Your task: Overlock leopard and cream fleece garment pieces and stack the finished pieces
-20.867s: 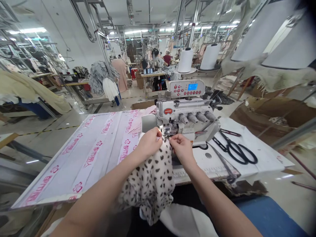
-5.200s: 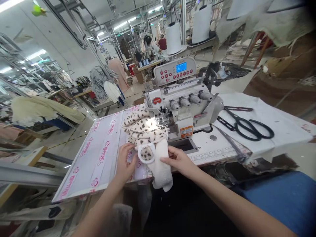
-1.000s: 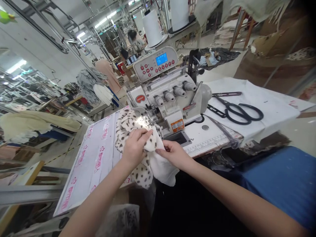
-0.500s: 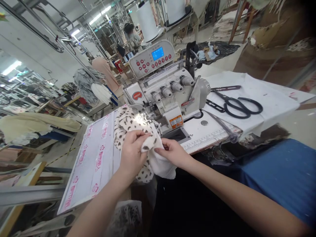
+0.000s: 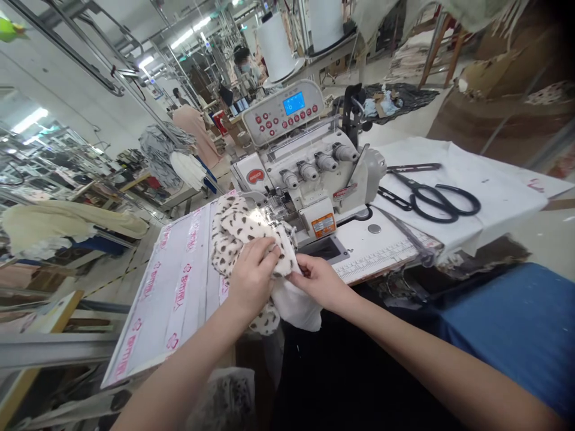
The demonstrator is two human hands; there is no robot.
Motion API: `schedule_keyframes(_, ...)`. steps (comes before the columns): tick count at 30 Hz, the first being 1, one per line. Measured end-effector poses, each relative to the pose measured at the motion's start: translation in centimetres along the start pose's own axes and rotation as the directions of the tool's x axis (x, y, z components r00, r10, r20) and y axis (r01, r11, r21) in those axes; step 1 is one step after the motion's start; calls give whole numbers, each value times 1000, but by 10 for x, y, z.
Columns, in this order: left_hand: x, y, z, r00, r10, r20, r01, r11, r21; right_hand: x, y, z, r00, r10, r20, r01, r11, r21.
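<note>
A cream fabric with dark spots (image 5: 233, 224) lies bunched at the front of an overlock sewing machine (image 5: 309, 173), its far part by the lit needle area. My left hand (image 5: 255, 272) is on top of it, fingers curled and gripping the cloth. On the fabric's right edge, my right hand (image 5: 321, 280) pinches the layers between thumb and fingers. White plain cloth (image 5: 299, 305), the fabric's underside or a second layer, hangs below the hands over the table's front edge. The presser foot is partly hidden by the cloth.
Black-handled scissors (image 5: 442, 200) lie on white cloth to the machine's right, beside a dark slim tool (image 5: 417, 167). A plastic-covered table extension (image 5: 175, 281) spreads left. Thread cones (image 5: 276, 48) stand behind the machine. A blue surface (image 5: 516, 323) is at lower right.
My left hand has turned over from pinching a folded edge to lying on top of the fabric, and the fold is laid flatter. My right hand still pinches the edge. The view shifted slightly.
</note>
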State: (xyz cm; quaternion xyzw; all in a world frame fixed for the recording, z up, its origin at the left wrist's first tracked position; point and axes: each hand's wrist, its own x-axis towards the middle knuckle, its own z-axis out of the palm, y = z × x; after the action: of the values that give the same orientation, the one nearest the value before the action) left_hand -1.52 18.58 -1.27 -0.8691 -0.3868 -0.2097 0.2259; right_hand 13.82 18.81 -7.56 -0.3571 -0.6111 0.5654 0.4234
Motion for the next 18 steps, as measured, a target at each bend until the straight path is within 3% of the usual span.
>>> schedule_keyframes(10,2,-1,4,997,-75,2,75,995,-60,1,-2,-4,1000,-8,-14,6,993,-122)
schedule_keyframes(18,14,-23,4,991,-92,97,108,979,-173,15,-4,-7,999,-24,-36,16,976,-218)
